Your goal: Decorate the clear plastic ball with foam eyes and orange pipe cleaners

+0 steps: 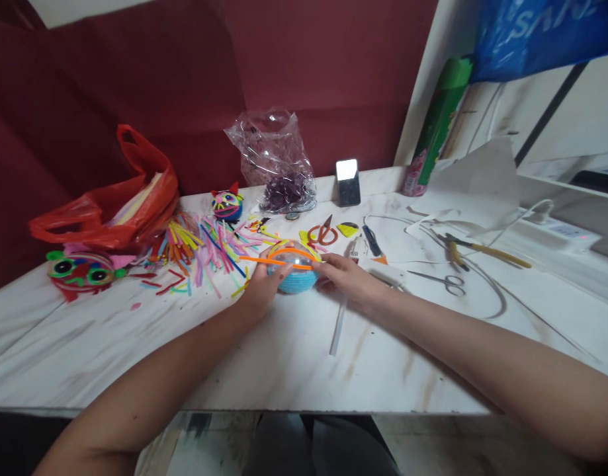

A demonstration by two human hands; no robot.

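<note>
Between my hands, over the table's middle, is a clear ball with its lower half wrapped in light-blue pipe cleaner and yellow along its top. An orange pipe cleaner runs across its near side, and an orange loop arches above. My left hand grips the ball's left side, thumb near the orange strand. On the other side, my right hand pinches the orange pipe cleaner's right end against the ball; its fingertips are partly hidden. A glue gun's white stick lies just below my right hand.
Loose pipe cleaners, a red plastic bag and two finished faces are at left. Orange-handled scissors, a cutter, metal scissors, pliers and cables lie beyond and right. A green spray can stands behind.
</note>
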